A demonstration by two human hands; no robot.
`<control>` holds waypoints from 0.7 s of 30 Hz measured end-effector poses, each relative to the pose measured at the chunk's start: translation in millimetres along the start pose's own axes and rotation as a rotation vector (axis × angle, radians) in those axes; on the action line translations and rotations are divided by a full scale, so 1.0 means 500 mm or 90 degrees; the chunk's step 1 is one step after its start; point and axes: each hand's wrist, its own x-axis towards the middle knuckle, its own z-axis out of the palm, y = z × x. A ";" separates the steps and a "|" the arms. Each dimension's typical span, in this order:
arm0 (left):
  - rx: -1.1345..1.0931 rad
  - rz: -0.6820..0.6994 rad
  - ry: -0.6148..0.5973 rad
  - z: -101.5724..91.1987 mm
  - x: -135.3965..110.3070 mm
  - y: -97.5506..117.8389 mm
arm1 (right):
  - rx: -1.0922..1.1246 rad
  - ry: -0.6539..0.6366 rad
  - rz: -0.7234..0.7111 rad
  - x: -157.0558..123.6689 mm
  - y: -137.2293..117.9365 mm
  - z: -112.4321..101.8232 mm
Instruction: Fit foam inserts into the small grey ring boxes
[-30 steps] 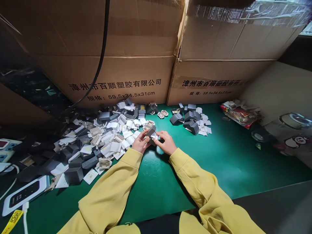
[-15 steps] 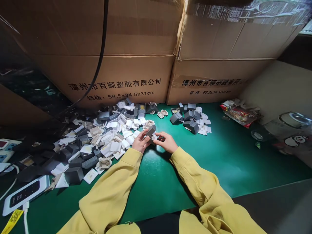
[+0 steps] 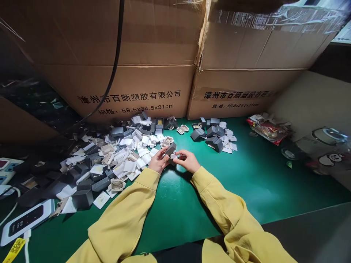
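Note:
In the head view my left hand (image 3: 159,160) is wrapped round a small dark grey box (image 3: 170,148), its lid tilted up. Thumb and fingers of my right hand (image 3: 188,160) are pinched at the box's open side, on a small white piece (image 3: 173,156). The white piece is partly covered by my fingers, so its exact shape is hidden. Both hands are over the green tabletop (image 3: 175,204), just right of a large heap of grey boxes and white pieces (image 3: 128,166).
A smaller pile of grey boxes (image 3: 215,131) lies beyond my hands. Large cartons (image 3: 131,84) stand along the back, with a black cable (image 3: 116,54) hanging before them. At right are a snack packet (image 3: 270,129) and a clear jar (image 3: 326,140); at left, a white device (image 3: 27,221).
The view has shifted very slightly. Both hands keep nearly the same position at the grey box, with only small finger movement around the white piece.

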 end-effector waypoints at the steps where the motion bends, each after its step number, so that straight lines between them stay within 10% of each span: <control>1: -0.002 0.000 0.000 0.000 0.000 0.000 | -0.008 0.003 -0.011 -0.001 0.001 0.002; 21: -0.058 -0.003 0.069 -0.010 0.007 -0.003 | -0.437 0.051 -0.338 -0.032 -0.016 0.013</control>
